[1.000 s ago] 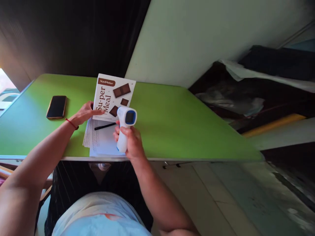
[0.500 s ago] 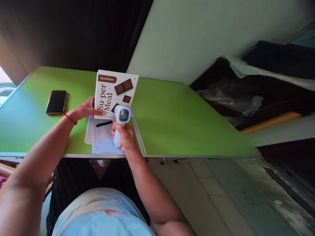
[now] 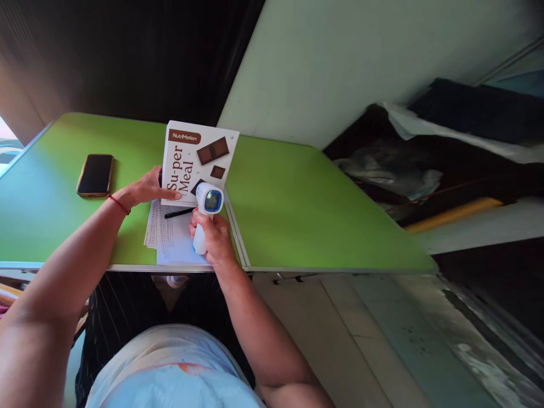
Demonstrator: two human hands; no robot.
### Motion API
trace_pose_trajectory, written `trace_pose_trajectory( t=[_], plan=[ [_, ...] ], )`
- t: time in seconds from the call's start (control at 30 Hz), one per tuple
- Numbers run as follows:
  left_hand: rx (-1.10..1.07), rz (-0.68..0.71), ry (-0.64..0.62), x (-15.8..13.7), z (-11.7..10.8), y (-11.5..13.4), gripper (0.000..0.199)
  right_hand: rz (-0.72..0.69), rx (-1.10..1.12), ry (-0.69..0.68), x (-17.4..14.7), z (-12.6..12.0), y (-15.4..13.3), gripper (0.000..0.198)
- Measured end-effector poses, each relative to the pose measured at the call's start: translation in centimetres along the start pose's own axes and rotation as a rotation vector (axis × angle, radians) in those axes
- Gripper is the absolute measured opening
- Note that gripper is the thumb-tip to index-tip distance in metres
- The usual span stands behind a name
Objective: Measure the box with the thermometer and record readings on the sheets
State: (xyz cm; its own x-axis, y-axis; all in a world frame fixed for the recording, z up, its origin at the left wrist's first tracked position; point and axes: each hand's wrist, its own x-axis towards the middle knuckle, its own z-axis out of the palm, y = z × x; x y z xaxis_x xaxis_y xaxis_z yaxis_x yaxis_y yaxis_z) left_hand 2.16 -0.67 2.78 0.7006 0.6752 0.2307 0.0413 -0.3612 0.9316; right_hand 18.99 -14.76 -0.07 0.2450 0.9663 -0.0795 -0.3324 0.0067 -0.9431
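At a green table, a person's left hand is gripping a NutriMotion box while the right hand is clasping a white handheld thermometer before its lower corner.

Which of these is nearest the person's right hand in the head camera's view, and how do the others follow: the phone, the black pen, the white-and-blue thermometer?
1. White-and-blue thermometer: held in the right hand.
2. Black pen: on the papers, just left of that hand.
3. Phone: farthest, toward the left end of the green table.
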Motion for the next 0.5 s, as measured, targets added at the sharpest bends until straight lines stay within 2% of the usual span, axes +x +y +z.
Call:
trace_pose_trajectory(
  t=[0.13,0.2,0.33,0.5],
  plan=[
    [0.152,-0.142,0.096,-0.6,-0.9,0.3,0.062,0.004,0.006,0.009,0.0,0.0,0.1,0.034],
    [0.145,-0.173,0.092,-0.7,-1.2,0.2,0.062,0.005,0.004,0.008,0.0,0.1,0.1,0.035],
    [0.027,-0.154,0.011,-0.6,-1.5,-0.2,0.069,0.002,0.007,0.005,-0.1,0.2,0.0,0.035],
    [-0.003,-0.116,-0.028,-0.5,-1.7,-0.5,0.069,0.004,0.011,0.029,-0.2,0.3,-0.2,0.035]
  ],
)
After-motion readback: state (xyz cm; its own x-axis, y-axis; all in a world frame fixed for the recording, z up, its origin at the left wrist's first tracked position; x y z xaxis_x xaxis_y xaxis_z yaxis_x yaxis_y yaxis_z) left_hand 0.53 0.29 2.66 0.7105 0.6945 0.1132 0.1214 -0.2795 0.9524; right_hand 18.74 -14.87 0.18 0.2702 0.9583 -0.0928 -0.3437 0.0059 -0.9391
